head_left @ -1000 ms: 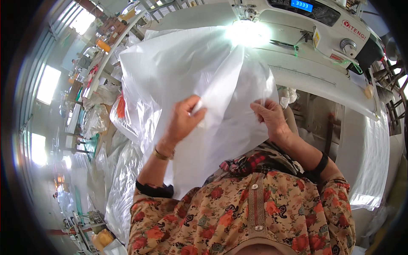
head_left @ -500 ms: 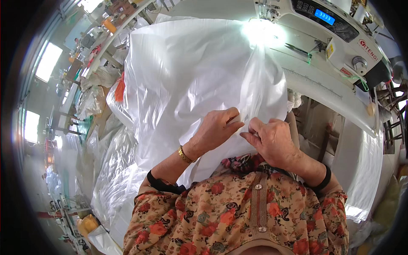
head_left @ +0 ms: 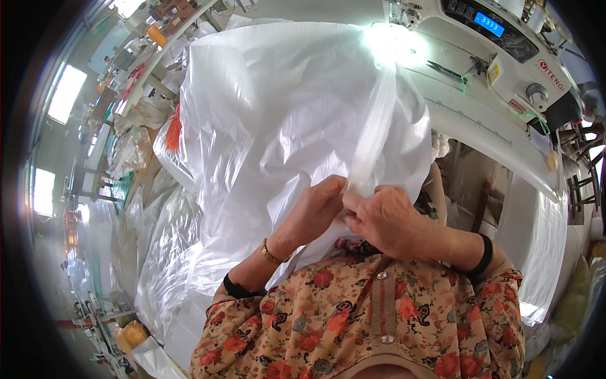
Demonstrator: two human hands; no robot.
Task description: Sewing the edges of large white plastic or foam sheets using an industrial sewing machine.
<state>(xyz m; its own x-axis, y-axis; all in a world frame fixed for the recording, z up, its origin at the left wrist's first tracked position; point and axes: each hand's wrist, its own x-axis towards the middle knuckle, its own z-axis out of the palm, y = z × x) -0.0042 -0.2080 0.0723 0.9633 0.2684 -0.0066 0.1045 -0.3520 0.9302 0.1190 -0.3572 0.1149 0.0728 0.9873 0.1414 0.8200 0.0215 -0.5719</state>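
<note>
A large white plastic sheet (head_left: pixel 265 114) spreads over the sewing table and hangs down toward my lap. Its right part is drawn into a narrow, taut strip running from the bright lamp at the needle area to my hands. My left hand (head_left: pixel 317 205) pinches the near end of that strip with fingers closed. Close against it, my right hand (head_left: pixel 388 218) is also closed on the sheet's edge, fingers curled. The fingertips partly hide the plastic between them. The sewing machine (head_left: pixel 505 57) stands at the upper right, its needle area lost in the lamp's glare.
Thread snips (head_left: pixel 447 71) lie on the machine bed right of the lamp. A ruler scale (head_left: pixel 470 121) marks the table's near edge. Crumpled clear plastic (head_left: pixel 170 246) heaps at the left, near an orange bundle (head_left: pixel 173 131). More plastic sheeting (head_left: pixel 536 252) hangs at the right.
Both hands have drawn closer together and slightly nearer my body. The strip between lamp and hands now looks straighter and tighter. The view has shifted a little.
</note>
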